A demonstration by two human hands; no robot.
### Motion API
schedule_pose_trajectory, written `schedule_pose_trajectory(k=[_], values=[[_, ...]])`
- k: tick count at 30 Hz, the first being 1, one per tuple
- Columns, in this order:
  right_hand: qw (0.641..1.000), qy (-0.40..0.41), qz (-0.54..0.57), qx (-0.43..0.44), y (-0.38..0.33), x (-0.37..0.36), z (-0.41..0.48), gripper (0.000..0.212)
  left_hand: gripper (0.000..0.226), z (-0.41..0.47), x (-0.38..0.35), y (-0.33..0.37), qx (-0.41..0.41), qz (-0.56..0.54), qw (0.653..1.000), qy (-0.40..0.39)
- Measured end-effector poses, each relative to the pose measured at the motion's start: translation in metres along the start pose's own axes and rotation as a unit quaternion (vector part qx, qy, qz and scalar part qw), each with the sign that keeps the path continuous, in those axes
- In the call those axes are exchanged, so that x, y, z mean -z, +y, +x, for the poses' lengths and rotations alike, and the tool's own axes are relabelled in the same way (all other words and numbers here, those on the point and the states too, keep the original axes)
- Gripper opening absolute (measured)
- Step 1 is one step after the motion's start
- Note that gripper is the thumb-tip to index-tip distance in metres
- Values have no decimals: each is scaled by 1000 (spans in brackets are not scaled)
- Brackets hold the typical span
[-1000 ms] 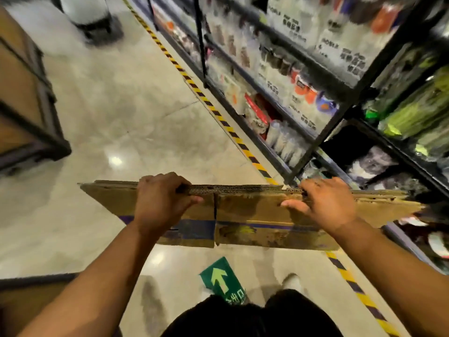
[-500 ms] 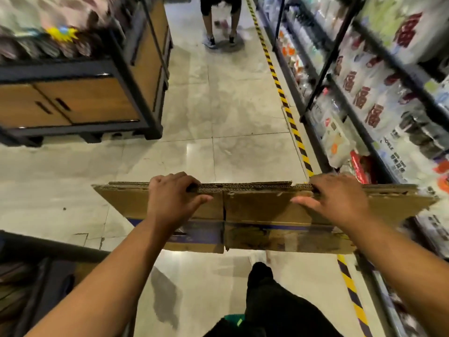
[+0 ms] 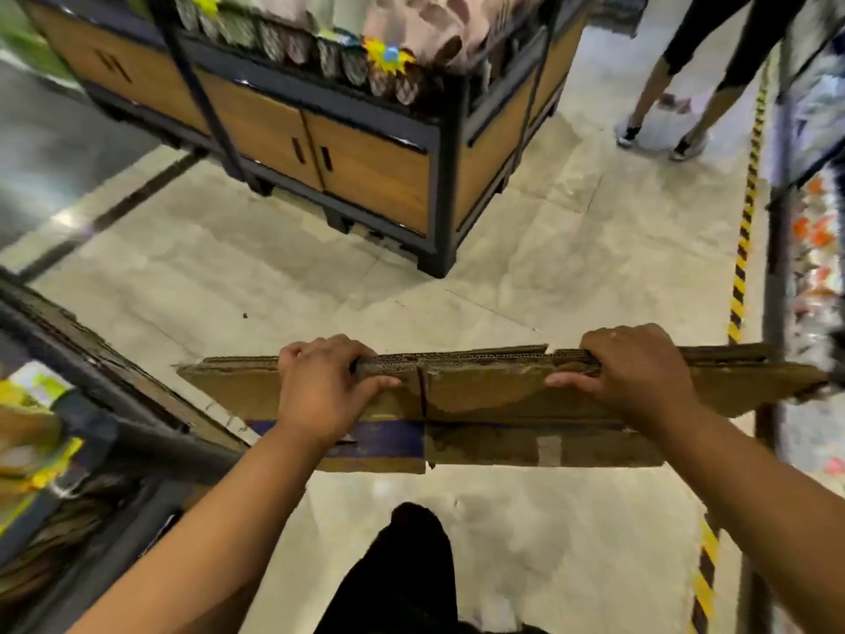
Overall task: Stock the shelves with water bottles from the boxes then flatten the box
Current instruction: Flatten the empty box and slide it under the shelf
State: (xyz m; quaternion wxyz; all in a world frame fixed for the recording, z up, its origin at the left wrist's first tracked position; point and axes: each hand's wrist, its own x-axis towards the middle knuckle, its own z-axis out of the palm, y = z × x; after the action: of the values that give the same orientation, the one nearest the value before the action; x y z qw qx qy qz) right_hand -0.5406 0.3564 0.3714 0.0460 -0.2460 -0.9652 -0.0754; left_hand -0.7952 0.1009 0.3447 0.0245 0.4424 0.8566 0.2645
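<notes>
A flattened brown cardboard box (image 3: 484,404) with a blue stripe along its lower part hangs upright in front of me, above the tiled floor. My left hand (image 3: 320,386) grips its top edge left of centre, fingers curled over the far side and thumb on the near face. My right hand (image 3: 635,372) grips the same edge further right in the same way. No water bottles are in view.
A wooden display stand (image 3: 366,167) with a dark frame stands ahead on the left. A dark rack (image 3: 114,404) is close at my left. Shelving (image 3: 814,249) runs along the right behind yellow-black floor tape (image 3: 743,249). Another person's legs (image 3: 676,84) are at the far right.
The view has swung left: the right-hand shelves slid toward the frame's edge and the wooden stand came to the centre. Both hands kept their grip on the flattened box.
</notes>
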Motion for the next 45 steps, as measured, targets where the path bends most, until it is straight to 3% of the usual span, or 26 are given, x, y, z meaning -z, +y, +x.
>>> schedule_pose_trajectory(k=[9,19,21,27,35,40,45], values=[[993,-62,39,88,-63,-30,249,64,56,122,25,-138,102,0,993,65],[973,18,50,227,-166,-69,513,71,47,240,76,-284,243,41,963,106],[965,29,54,256,-192,-80,566,71,46,261,84,-319,278,52,953,112],[941,-48,45,333,-282,-105,718,76,43,320,112,-407,365,88,917,131],[886,17,98,454,-410,-123,901,69,39,385,164,-508,470,113,859,172],[842,63,122,521,-516,-134,1004,71,51,419,189,-599,522,117,822,196],[828,41,98,551,-613,-134,1088,74,41,453,220,-696,581,97,790,168]])
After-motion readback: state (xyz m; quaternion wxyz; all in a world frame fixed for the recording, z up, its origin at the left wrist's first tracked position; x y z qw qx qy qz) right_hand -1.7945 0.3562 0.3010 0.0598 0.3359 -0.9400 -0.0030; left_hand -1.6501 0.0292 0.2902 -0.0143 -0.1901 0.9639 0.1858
